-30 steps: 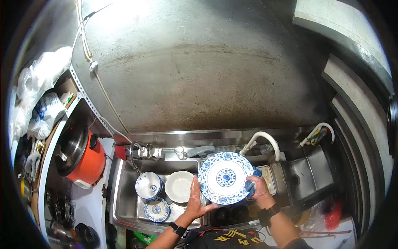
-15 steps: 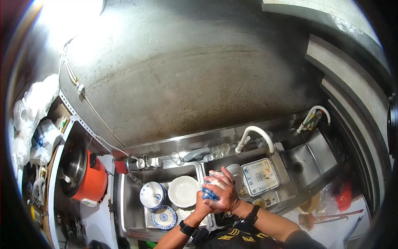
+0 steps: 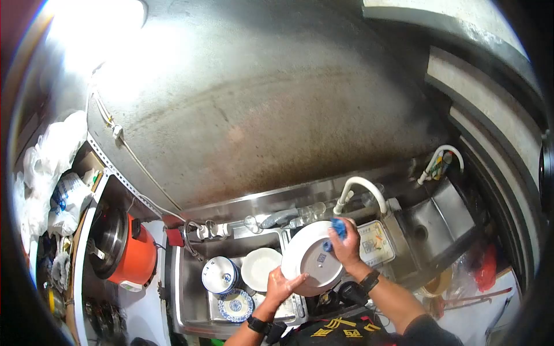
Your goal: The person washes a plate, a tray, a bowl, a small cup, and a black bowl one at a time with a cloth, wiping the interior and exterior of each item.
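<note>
A large white plate (image 3: 306,248) is tilted over the middle of the sink, with a small blue square mark at its centre. My left hand (image 3: 282,286) grips its lower left rim, the thumb lying across the face toward me. At the upper right rim, my right hand (image 3: 345,245) is closed on a blue scrubbing cloth (image 3: 338,229) pressed to the plate. In the left basin (image 3: 187,297) are a stack of blue-and-white bowls (image 3: 219,275), a blue-patterned plate (image 3: 236,305) and a white scalloped dish (image 3: 257,266).
A white faucet (image 3: 363,181) arches over the middle basin, beside a white square tray (image 3: 377,243). Another basin (image 3: 447,216) with a drain lies right. Glasses (image 3: 316,210) stand along the back ledge. An orange cooker (image 3: 137,256) sits on the left shelf.
My hands were together around the blue cloth and have come apart. The left has taken hold of the white plate, now raised from the sink; the right keeps the cloth.
</note>
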Demonstrator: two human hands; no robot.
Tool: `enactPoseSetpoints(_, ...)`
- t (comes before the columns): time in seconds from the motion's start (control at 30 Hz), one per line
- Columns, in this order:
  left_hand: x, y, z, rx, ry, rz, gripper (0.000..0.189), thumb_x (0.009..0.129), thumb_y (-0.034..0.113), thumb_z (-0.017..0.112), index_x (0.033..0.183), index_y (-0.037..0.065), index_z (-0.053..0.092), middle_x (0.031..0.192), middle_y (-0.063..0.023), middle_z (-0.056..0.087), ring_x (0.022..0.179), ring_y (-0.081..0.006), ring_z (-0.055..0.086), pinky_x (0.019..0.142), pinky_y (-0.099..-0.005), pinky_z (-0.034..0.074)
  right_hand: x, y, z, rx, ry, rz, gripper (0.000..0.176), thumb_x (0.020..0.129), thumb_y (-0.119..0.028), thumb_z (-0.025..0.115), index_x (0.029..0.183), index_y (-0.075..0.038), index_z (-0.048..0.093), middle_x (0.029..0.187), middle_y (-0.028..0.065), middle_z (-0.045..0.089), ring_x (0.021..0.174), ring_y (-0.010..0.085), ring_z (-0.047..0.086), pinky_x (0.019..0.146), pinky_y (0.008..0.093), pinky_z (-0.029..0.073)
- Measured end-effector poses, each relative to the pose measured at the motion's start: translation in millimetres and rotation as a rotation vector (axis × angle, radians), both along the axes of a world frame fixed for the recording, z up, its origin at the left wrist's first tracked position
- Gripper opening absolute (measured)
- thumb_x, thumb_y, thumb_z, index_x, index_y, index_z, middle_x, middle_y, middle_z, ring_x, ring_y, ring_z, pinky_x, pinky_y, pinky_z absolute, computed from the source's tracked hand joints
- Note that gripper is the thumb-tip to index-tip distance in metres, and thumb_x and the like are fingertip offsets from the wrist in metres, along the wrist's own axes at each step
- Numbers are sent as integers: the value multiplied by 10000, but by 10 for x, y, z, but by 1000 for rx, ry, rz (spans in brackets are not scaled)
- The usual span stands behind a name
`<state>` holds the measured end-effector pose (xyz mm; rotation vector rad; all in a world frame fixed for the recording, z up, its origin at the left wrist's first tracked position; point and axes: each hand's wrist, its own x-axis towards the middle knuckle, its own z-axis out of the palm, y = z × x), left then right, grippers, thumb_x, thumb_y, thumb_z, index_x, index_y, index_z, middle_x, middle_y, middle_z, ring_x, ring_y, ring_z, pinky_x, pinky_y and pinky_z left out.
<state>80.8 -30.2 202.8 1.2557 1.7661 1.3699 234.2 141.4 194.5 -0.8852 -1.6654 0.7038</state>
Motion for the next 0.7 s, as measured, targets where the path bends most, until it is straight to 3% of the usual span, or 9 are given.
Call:
enactPoseSetpoints(0.13, -107, 205, 254, -131, 161, -162, 341, 711, 233, 820, 937, 7, 700, 763, -116, 709, 691, -181, 677, 646, -345, 535, -137, -218, 448, 585, -297, 378, 361, 783, -297, 737, 1076, -100, 667, 1086, 143, 630, 1002, 327, 621, 899, 450, 486)
enactPoseSetpoints(0.17, -161, 235, -4, -15, 107, -260, 341, 703, 228, 810, 948, 20, 697, 758, -107, 710, 677, -183, 675, 634, -343, 535, -181, -318, 514, 605, -232, 591, 390, 775, -339, 729, 1082, -105, 671, 1133, 131, 638, 1037, 334, 621, 911, 458, 481)
enactPoseSetpoints(0.23, -27, 265, -85, 226, 75, -157, 366, 701, 193, 804, 982, -7, 684, 759, -116, 705, 673, -176, 674, 644, -332, 539, -226, -410, 430, 675, -301, 623, 418, 773, -360, 720, 1101, -107, 667, 1196, 127, 632, 1101, 338, 608, 947, 469, 471)
enactPoseSetpoints(0.3, -3, 204, -30, 137, 161, -103, 364, 708, 169, 803, 988, -27, 676, 778, -118, 708, 686, -172, 673, 660, -330, 541, -157, -279, 404, 639, -251, 562, 413, 784, -341, 710, 1125, -113, 662, 1215, 127, 626, 1148, 334, 589, 986, 463, 459)
enactPoseSetpoints(0.37, 49, 89, 74, 44, 245, -24, 363, 715, 145, 801, 993, -47, 668, 797, -119, 712, 699, -169, 673, 675, -327, 543, -95, -81, 152, 410, -142, 343, 370, 853, -259, 673, 1181, -92, 642, 1227, 132, 623, 1158, 347, 579, 1010, 455, 448)
enactPoseSetpoints(0.43, 92, 40, 143, 110, -155, 99, 302, 763, 92, 775, 995, -64, 662, 832, -97, 715, 711, -155, 658, 678, -313, 537, -122, 21, -152, -419, 164, 71, 344, 898, -235, 647, 1189, -52, 630, 1231, 165, 616, 1172, 352, 571, 1024, 442, 435)
enactPoseSetpoints(0.5, 108, 72, -175, 152, -356, 149, 256, 809, 68, 742, 1017, -52, 654, 856, -61, 700, 743, -133, 638, 683, -291, 523, -132, -41, -308, -345, 13, 5, 319, 931, -218, 618, 1181, -20, 625, 1210, 178, 628, 1186, 343, 570, 1040, 426, 422)
enactPoseSetpoints(0.57, 136, 156, -392, 188, -543, 268, 267, 823, 51, 728, 1055, -44, 634, 875, -51, 683, 767, -111, 619, 701, -266, 508, -203, -287, -227, 170, -196, 65, 355, 858, -159, 678, 1177, -12, 625, 1266, 182, 607, 1241, 357, 540, 1061, 429, 417)
enactPoseSetpoints(0.7, 104, 324, -330, 242, -697, 448, 247, 835, -8, 681, 1068, -41, 607, 924, -72, 671, 782, -139, 632, 710, -267, 507, -99, -683, -49, 325, -338, 437, 449, 780, -154, 728, 1201, -41, 618, 1339, 178, 559, 1276, 365, 517, 1073, 469, 409)
